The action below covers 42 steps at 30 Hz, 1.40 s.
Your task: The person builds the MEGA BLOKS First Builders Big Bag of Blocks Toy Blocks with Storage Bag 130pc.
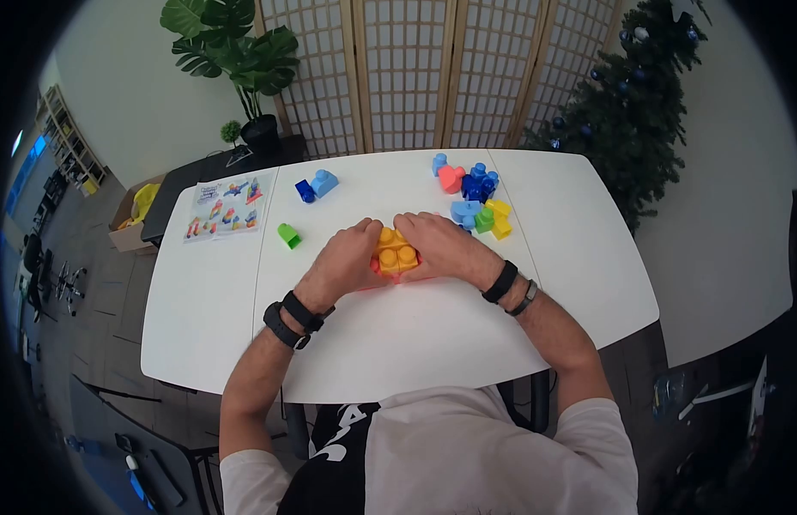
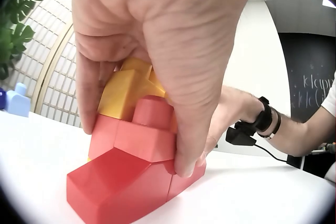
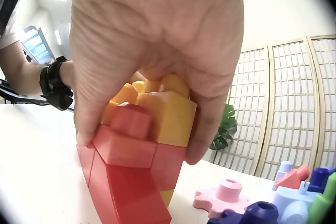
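Hidden stack: from the head view I lose most of the red blocks (image 2: 143, 142) — both hands cover them, leaving slivers beside the yellow studded top (image 1: 396, 256).
Cut-off base: the sloped dark red block (image 2: 113, 184) runs off the bottom of both wrist views, and I can't tell whether all of it rests on the table.
Hard to read: a scrap of yellow low in the stack shows in the right wrist view; its shape escapes me.
Left hand (image 1: 351, 256): thumb and fingers pinch the stack, thumb on the person's side, a finger along the far side; its other fingers I can't make out.
Right hand (image 1: 439, 247): same pinch from the opposite end, thumb near, finger far.
Stack and fingers: it sits between the two hands, yellow up under the palms, red at the fingertips.
Right flank: a pink flower-shaped piece (image 3: 223, 199) and the dark blue pieces (image 1: 478, 183) lie just beyond the right hand.
Left flank: a green block (image 1: 288, 236) lies near the left hand.
Near side: white tabletop (image 1: 407, 343) stretches from the wrists to the edge by the shirt (image 1: 493, 446).
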Each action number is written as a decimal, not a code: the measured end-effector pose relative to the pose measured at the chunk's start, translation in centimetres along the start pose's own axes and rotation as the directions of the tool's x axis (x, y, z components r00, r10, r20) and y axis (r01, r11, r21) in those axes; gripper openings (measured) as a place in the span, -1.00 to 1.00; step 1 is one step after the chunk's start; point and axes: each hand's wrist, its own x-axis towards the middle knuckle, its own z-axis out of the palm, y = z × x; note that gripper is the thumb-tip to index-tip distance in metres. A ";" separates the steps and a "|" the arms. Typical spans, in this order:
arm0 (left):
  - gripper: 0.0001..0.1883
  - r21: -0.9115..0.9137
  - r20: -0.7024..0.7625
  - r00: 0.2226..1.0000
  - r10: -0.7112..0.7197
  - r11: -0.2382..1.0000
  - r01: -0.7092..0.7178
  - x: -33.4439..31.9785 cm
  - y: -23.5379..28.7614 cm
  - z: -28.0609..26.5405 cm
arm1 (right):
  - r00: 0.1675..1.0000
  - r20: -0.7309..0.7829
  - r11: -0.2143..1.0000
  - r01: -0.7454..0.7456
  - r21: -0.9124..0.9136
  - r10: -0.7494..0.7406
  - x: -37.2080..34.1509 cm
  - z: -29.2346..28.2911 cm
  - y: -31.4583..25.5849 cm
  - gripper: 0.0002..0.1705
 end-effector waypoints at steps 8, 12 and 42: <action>-0.30 -0.032 0.002 1.000 -0.017 0.999 0.017 0.2 0.1 -0.1 | 0.999 0.034 0.999 -0.033 -0.032 0.034 0.1 -0.7 -0.2 -0.22; -0.29 -0.042 0.003 1.000 -0.025 0.999 0.025 0.2 0.0 -0.2 | 0.999 0.035 1.000 -0.030 -0.002 0.030 0.1 -0.6 -0.2 -0.24; -0.19 -0.088 -0.054 0.998 0.022 0.996 -0.027 0.2 -0.3 -0.4 | 0.999 -0.002 0.991 -0.042 -0.127 0.042 0.7 0.3 0.3 -0.14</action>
